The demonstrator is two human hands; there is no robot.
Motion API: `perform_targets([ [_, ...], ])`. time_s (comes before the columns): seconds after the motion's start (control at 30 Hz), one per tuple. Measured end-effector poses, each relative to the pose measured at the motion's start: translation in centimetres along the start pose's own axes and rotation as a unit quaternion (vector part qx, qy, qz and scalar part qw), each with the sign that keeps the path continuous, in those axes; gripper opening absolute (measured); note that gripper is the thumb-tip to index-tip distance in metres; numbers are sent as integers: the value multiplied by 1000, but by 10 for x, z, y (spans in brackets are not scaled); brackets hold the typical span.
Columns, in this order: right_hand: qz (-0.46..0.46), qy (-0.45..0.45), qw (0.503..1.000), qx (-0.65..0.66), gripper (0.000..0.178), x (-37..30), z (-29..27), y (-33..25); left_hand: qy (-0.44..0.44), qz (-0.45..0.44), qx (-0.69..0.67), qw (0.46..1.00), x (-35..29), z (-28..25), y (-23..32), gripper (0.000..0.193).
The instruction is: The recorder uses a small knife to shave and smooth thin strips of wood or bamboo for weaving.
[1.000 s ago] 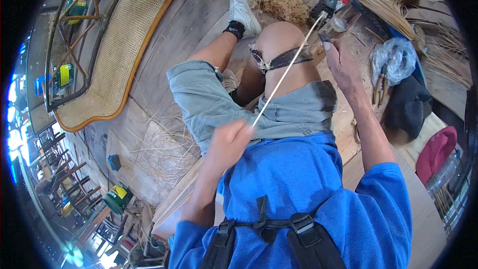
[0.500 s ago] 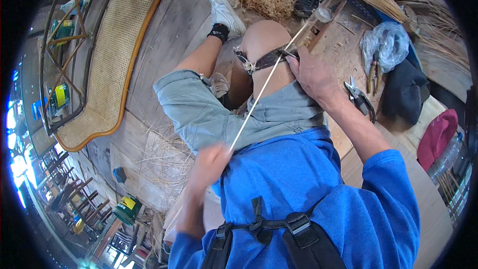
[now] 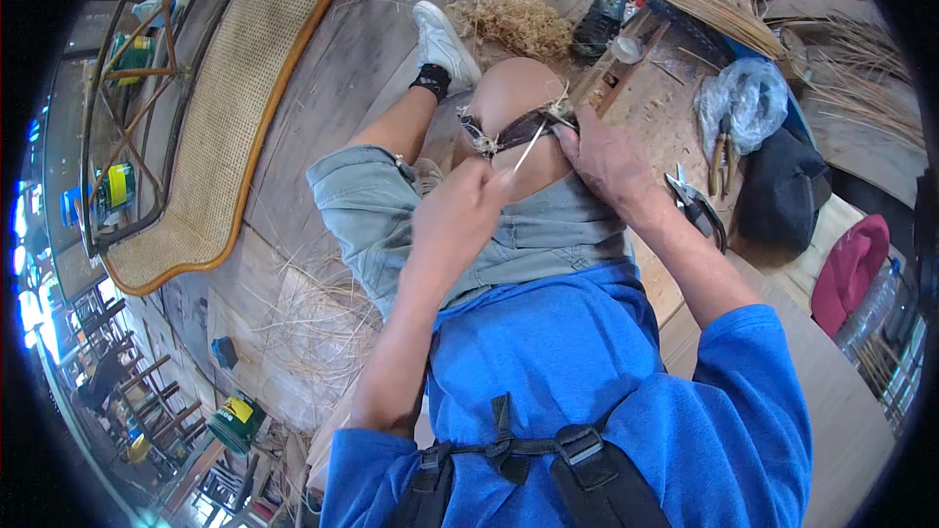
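A thin pale cane strip [image 3: 529, 149] runs from my left hand [image 3: 458, 213] to my right hand [image 3: 608, 164]. My left hand is closed around the strip, just below my bent knee. Pressed against a dark band [image 3: 518, 131] tied round that knee, my right hand pinches a small dark blade [image 3: 561, 121] with the strip passing beneath it. Pale shavings [image 3: 554, 108] cling to the band beside the blade. The strip's far end and most of the blade are hidden.
A woven cane chair panel [image 3: 210, 156] stands at the left. Curled shavings [image 3: 514, 15] lie beyond my foot. Pliers [image 3: 696, 205], a clear plastic bag [image 3: 748, 103] and a black cap [image 3: 782, 191] are on the right. A cane bundle [image 3: 714, 5] lies at the far right.
My left hand has moved up and forward from beside my waist to near the knee. The length of strip between my hands is much shorter. My right hand stays at the band.
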State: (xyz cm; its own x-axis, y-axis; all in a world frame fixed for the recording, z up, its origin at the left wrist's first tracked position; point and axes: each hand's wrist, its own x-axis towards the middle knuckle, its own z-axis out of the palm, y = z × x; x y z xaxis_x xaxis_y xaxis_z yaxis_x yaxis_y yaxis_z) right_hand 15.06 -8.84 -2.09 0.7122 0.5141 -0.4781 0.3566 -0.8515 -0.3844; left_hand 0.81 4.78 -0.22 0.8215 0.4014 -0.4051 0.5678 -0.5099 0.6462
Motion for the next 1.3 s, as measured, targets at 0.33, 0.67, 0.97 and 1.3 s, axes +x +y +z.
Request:
perform_targets([
  [0.33,29,-43,878,475,24,-22,-14,53,-1,0,-77,997,-9,-4,-17,22],
  [0.67,45,-211,670,710,17,-39,10,-34,-189,-124,-384,895,-72,-35,-34,22],
  [0.97,46,-28,716,696,11,15,-12,24,10,-234,-395,889,-77,-52,-82,20],
  [1.3,6,58,700,712,13,19,-35,37,13,-150,-328,933,-66,-48,-79,18],
])
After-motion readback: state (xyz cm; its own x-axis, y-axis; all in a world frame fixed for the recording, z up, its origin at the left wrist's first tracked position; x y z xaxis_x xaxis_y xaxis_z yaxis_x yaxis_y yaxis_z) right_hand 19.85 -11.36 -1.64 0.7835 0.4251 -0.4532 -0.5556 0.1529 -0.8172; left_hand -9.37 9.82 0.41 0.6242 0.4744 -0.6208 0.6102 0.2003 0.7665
